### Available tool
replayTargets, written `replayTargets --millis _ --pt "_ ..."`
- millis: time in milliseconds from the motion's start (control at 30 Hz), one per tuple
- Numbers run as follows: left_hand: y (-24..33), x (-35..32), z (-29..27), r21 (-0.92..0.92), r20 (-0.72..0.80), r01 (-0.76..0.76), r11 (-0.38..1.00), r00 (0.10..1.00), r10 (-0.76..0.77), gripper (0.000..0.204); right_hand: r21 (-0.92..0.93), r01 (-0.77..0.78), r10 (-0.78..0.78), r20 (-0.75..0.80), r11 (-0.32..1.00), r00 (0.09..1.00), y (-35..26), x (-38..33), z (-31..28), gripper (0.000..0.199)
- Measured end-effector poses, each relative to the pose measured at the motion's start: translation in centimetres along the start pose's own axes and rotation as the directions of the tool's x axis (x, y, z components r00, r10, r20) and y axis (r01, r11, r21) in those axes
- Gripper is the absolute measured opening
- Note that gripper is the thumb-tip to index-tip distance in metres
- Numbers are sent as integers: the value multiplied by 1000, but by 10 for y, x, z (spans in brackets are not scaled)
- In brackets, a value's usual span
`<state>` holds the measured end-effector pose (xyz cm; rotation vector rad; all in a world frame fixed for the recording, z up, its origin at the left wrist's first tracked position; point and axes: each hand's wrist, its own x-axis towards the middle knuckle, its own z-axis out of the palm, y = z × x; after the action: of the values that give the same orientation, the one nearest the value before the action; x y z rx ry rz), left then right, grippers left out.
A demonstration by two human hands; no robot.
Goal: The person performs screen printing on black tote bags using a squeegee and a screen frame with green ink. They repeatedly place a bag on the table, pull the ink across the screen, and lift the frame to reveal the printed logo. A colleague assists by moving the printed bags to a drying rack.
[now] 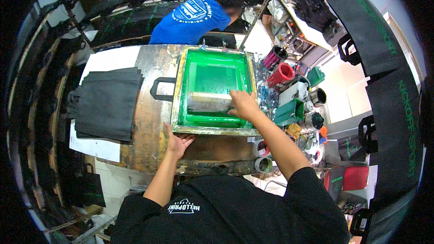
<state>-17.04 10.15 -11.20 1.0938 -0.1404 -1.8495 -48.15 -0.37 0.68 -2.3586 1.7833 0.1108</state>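
A screen printing frame (pixel 181 72) with green ink on its mesh (pixel 208 63) lies on the worktable (pixel 151 63) in front of me. My right hand (pixel 244 106) is closed on the right end of a squeegee (pixel 203 102), which rests crosswise on the inked mesh. My left hand (pixel 179 143) is open at the frame's near left corner, fingers stretched out, thumb pointing up; whether it touches the frame I cannot tell. From under the frame's left side sticks out a black bag handle (pixel 161 88); the rest of that bag is hidden.
To the left lies a stack of black bags (pixel 108 104) on white sheets (pixel 108 61). Ink tubs (pixel 281 74), a green container (pixel 289 110) and tape rolls (pixel 263 165) crowd the right side. A person in a blue shirt (pixel 187 20) bends beyond the table. Printed black bags (pixel 393 104) hang at right.
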Motion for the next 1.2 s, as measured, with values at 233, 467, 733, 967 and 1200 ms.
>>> replayTargets --millis 233,467,733,967,1200 --pt "-11 8 -6 130 -49 4 992 999 2 130 -73 36 -43 -96 997 994 -17 -50 61 69" --pt "-10 6 -6 174 -91 46 984 995 -31 123 -61 10 -24 -223 998 974 0 0 68 64" --pt "3 -6 9 193 -161 86 977 985 -55 119 -139 3 -44 -291 990 956 56 143 56 66" --pt "-5 -1 -3 145 -237 131 981 967 -94 115 -183 -24 -35 -310 983 950 94 256 46 70" --pt "1 18 -13 292 -294 332 897 924 -246 132 -144 -17 -13 -203 989 979 104 286 43 71"
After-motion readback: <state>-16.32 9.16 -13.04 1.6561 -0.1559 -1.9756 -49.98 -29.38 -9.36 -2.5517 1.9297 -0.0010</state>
